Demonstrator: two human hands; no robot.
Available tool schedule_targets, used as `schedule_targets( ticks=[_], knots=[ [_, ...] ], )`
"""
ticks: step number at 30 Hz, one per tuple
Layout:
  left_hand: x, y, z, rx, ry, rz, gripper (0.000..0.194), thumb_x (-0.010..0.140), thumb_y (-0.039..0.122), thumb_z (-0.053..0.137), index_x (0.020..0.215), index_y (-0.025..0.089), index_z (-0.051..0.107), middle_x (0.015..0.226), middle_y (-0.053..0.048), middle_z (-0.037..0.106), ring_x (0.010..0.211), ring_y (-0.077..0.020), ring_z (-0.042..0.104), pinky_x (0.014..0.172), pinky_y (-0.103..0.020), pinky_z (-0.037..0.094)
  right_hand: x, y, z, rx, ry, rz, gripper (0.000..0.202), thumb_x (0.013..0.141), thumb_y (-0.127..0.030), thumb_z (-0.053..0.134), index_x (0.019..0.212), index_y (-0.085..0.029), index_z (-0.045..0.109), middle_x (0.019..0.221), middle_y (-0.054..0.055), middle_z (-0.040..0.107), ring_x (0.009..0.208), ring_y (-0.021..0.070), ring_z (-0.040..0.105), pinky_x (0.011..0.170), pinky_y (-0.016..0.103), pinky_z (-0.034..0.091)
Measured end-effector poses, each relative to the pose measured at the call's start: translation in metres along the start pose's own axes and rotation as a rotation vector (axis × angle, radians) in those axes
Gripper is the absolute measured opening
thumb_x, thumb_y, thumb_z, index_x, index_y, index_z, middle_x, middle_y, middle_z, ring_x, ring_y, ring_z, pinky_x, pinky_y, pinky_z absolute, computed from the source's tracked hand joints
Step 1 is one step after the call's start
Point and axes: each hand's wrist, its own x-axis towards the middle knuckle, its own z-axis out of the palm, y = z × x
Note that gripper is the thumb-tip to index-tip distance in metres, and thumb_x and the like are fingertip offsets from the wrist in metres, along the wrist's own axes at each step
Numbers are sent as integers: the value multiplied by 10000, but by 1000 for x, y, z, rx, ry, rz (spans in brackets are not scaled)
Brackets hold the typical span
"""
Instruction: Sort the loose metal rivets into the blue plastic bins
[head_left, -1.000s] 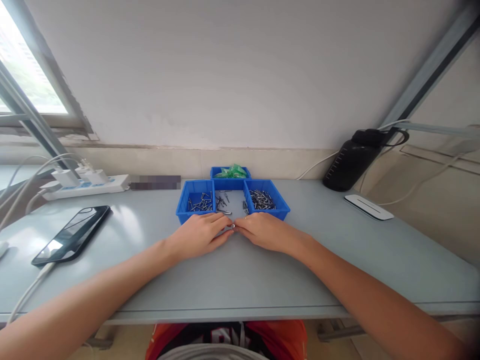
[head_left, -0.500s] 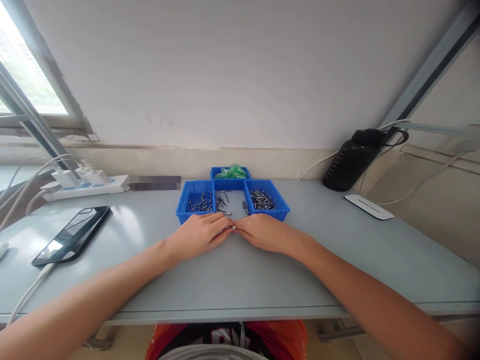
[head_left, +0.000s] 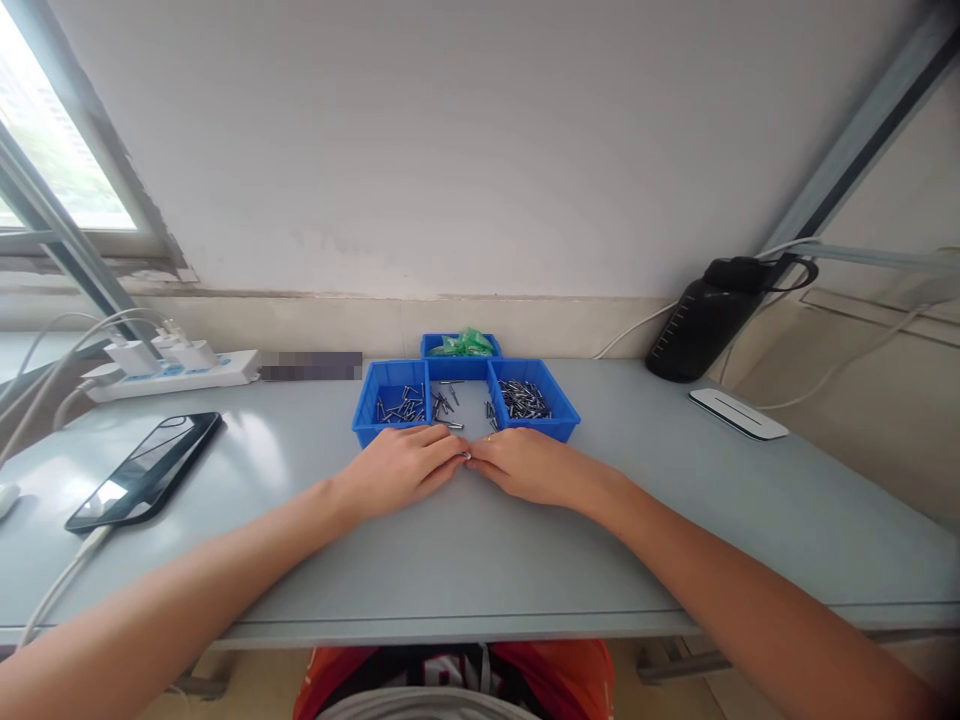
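My left hand point(head_left: 405, 464) and my right hand point(head_left: 529, 465) meet at the fingertips just in front of the blue bins. Between them is a small shiny screw-like metal part point(head_left: 467, 456), mostly hidden by the fingers that pinch it. Behind my left hand, a blue bin point(head_left: 367, 405) holds some loose screw-like metal parts point(head_left: 405, 405). A fuller pile of metal parts point(head_left: 523, 400) lies in the blue bin point(head_left: 564, 408) behind my right hand. Several loose metal parts point(head_left: 446, 400) rest on the table between the two bins.
A third blue bin point(head_left: 459, 368) with green plastic bags point(head_left: 466, 343) stands at the back. On the left are a phone point(head_left: 146, 470) with a cable and a power strip point(head_left: 187, 375). On the right are a black bottle point(head_left: 705, 320) and a flat white device point(head_left: 739, 414).
Almost nothing differs. Both hands stay together at the same spot, and the fingertips around the small metal part have shifted very slightly.
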Motion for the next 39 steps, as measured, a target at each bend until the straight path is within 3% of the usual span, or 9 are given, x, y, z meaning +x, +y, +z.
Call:
schedule_targets(
  ticks=[13, 25, 39],
  knots=[
    [0, -1, 3, 49, -267, -142, 281, 952, 286, 346, 768, 186, 533, 708, -2, 613, 583, -138, 585, 464, -244, 289, 0, 1, -2, -53, 53, 54, 292, 952, -279, 354, 768, -201, 566, 767, 19, 649, 691, 144, 586, 583, 255, 341],
    [1, -1, 0, 47, -314, -147, 230, 935, 248, 361, 799, 198, 539, 750, 4, 633, 606, -156, 595, 471, -265, 288, 0, -3, -4, -7, 199, -37, 332, 975, -336, 312, 803, -203, 563, 681, -10, 598, 628, 124, 552, 574, 255, 323],
    [3, 0, -1, -2, -288, -176, 218, 946, 270, 346, 850, 199, 529, 766, 19, 624, 635, -131, 572, 502, -257, 277, 0, 0, -2, -3, 229, -19, 305, 965, -324, 326, 746, -206, 503, 653, -19, 575, 594, 118, 522, 550, 249, 292]
  ],
)
